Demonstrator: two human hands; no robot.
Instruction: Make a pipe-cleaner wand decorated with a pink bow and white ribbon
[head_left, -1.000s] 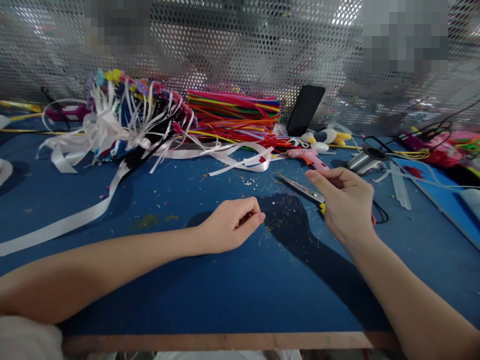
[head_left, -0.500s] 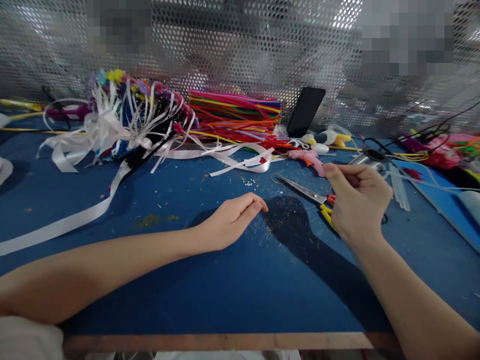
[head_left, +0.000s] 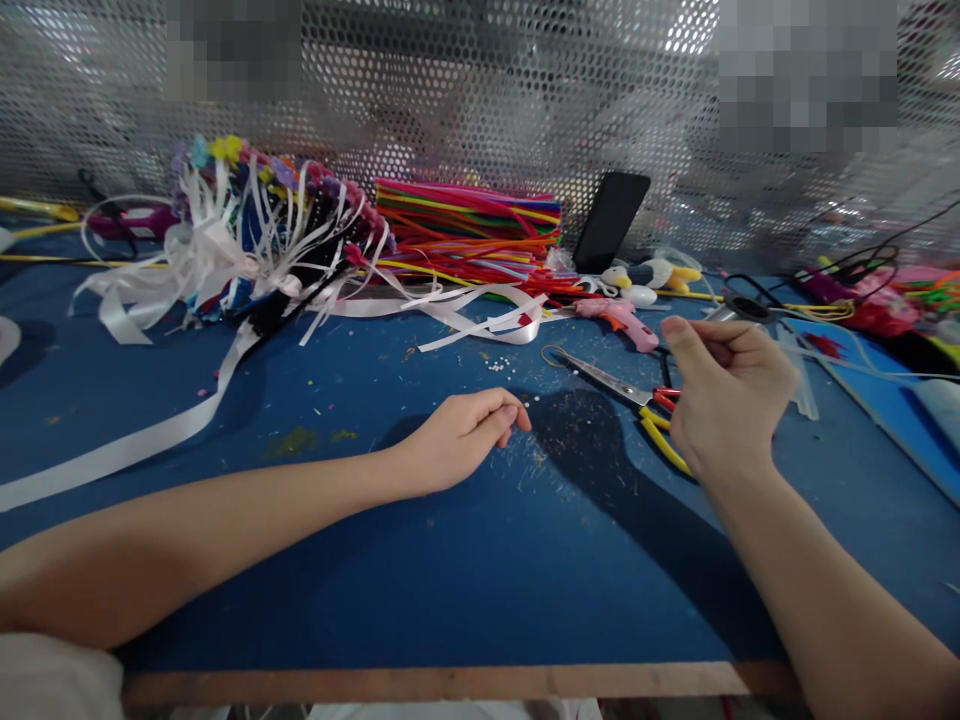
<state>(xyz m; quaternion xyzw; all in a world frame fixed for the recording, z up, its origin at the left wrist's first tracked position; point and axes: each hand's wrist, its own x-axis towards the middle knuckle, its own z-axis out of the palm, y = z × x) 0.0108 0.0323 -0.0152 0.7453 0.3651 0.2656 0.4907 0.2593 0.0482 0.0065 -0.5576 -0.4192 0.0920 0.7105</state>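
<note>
My left hand [head_left: 474, 437] rests low over the blue table [head_left: 420, 590], thumb and fingers pressed together. Anything in that pinch is too small to make out. Just beyond it lie several tiny white beads [head_left: 496, 366], with one stray bead near the fingertips. To the right, my right hand [head_left: 731, 400] is raised, its thumb against the curled fingers; what it holds, if anything, cannot be seen. Beside it are scissors [head_left: 604, 381] with red and yellow handles, partly hidden by the hand. A pink glue gun [head_left: 628, 322] lies behind the scissors.
At the back left is a heap of white ribbons [head_left: 217, 235] with coloured flowers. Several colourful pipe cleaners [head_left: 469, 225] are stacked beside it. A black phone [head_left: 611, 222] leans against the perforated metal screen [head_left: 480, 110]. On the right lie glue sticks [head_left: 804, 385] and a blue board [head_left: 885, 400].
My right hand has shifted slightly right, uncovering more of the glue gun and scissors handles. My left hand has barely moved, its fingers curling slightly lower.
</note>
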